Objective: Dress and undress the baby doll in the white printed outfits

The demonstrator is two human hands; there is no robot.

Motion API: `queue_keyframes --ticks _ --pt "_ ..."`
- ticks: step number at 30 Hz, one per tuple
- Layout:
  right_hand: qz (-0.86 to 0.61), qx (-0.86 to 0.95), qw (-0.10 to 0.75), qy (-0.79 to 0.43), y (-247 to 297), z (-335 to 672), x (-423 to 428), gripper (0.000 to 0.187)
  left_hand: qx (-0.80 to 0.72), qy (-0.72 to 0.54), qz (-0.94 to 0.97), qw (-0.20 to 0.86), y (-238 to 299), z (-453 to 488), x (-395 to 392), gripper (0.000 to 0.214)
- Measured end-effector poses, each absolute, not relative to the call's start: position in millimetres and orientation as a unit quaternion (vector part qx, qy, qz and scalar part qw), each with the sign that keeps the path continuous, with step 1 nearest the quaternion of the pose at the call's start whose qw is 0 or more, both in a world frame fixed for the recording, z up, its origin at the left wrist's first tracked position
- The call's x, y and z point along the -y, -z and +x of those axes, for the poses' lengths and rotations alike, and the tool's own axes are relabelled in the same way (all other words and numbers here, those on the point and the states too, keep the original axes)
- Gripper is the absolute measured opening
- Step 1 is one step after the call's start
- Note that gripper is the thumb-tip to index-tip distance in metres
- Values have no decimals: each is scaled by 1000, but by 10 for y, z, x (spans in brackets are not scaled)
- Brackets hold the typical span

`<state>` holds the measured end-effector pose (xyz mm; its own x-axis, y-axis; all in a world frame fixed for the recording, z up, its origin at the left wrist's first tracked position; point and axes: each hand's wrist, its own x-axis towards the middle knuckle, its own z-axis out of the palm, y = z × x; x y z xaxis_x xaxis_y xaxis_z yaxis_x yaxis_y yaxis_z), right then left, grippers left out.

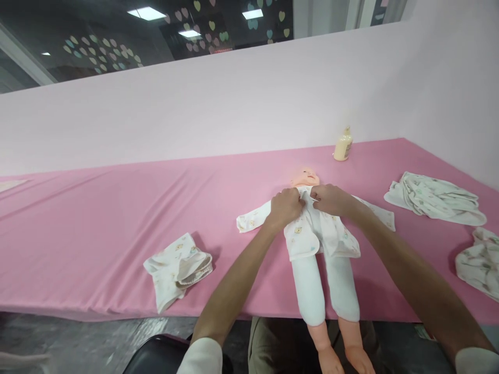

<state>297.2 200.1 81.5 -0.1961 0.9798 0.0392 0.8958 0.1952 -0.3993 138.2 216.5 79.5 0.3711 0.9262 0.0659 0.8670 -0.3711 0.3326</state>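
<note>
Right now both hands pinch the doll's white shirt point(312, 228) at its chest: left hand point(286, 206) and right hand point(331, 199) gripping the front edges, fingers closed; the doll point(307, 177) lies face-up on the pink table point(117, 208).

Bare pink tabletop point(117, 208) lies left; folded clothes point(434, 198) and a bottle point(343, 145) crowd the right.

Two bare forearms | white sleeves pushed up well behind the left hand point(286, 206) and right hand point(331, 200) | no rings, no watch | olive-khaki trousers below
</note>
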Motion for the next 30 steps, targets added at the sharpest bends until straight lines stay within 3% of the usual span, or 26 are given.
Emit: queue_keyframes --ticks 5,9,13,20,30 --pt "-613 742 162 -217 -923 2962 -1918 14 -565 -149 807 80 -720 1453 -1992 21" --pt "-637 736 160 -167 -952 2982 -1898 11 -568 -110 812 73 -715 1427 -1882 22" --pt "-651 739 123 -125 -933 2994 -1913 27 -570 -81 815 69 -697 1384 -1872 23" --pt "-664 717 177 -118 -891 3005 -1925 37 -590 -152 786 106 -649 1345 -1938 15" --pt "-674 686 228 -152 -756 3026 -1778 15 -592 -117 793 -85 -513 1315 -1979 28"
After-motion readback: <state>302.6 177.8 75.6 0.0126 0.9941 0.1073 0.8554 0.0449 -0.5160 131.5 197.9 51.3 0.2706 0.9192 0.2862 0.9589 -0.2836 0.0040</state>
